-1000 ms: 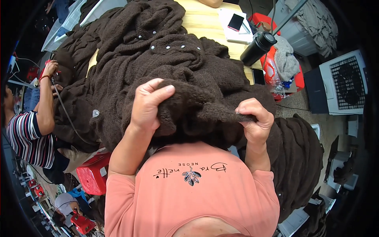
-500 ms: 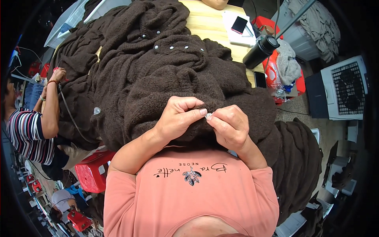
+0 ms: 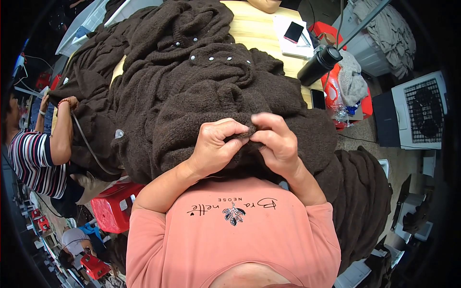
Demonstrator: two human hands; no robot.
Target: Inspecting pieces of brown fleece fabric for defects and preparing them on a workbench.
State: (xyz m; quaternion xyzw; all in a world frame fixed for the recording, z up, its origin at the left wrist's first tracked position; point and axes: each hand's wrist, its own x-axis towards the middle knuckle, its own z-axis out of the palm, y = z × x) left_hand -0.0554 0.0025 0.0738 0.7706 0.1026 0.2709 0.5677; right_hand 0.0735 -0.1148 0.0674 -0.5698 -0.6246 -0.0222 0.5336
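We pinch a bit of the brown sweater (image 3: 211,91) with our left hand (image 3: 216,144) and right hand (image 3: 276,141) (fingertips together), at the tabletop's (image 3: 252,31) near edge; next comes careful picking.

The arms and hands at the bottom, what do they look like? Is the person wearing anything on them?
Both forearms are bare. The left hand and right hand have no gloves, rings or bracelets that show. Short salmon-pink sleeves of a T-shirt cover only the upper arms; the shirt has a small sparkly leaf design on its chest.
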